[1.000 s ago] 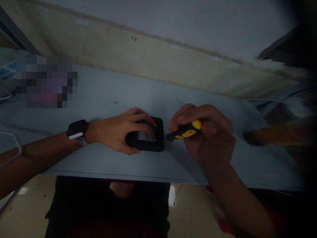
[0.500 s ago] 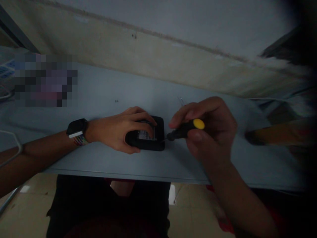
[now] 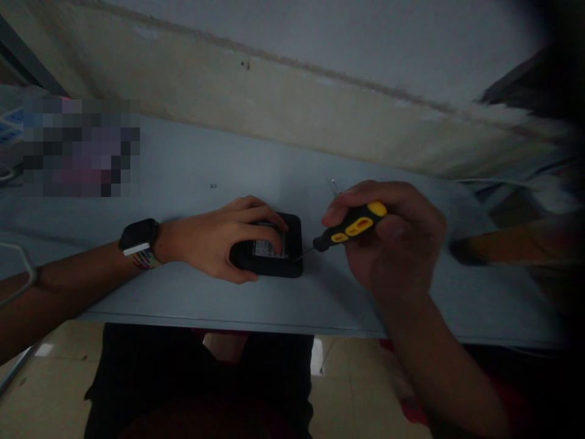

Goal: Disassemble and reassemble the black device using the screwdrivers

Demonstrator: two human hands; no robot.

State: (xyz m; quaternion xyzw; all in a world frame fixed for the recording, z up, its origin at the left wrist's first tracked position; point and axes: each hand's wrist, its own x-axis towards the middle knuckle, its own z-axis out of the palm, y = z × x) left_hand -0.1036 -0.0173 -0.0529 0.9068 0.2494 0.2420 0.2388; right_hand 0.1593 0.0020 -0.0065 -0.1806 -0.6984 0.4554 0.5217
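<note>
A black box-shaped device with a printed label lies on the grey table. My left hand is wrapped over its left part, fingers on the label side and thumb along the near edge, pressing it down. In my right hand is a black and yellow screwdriver, gripped by the handle and tilted. Its thin shaft points left and down, with the tip at the device's near right corner. Whether the tip sits in a screw is too small to tell.
Two tiny dark pieces, perhaps screws, lie beyond my left hand. A thin clear-and-metal item is partly hidden behind my right hand. An orange and black object lies at the right. A wall borders the far edge; blurred-out items stand at left.
My right hand has turned the screwdriver and shifted slightly right, so the handle's yellow side now shows and more shaft is visible. My left hand and the device stay in place.
</note>
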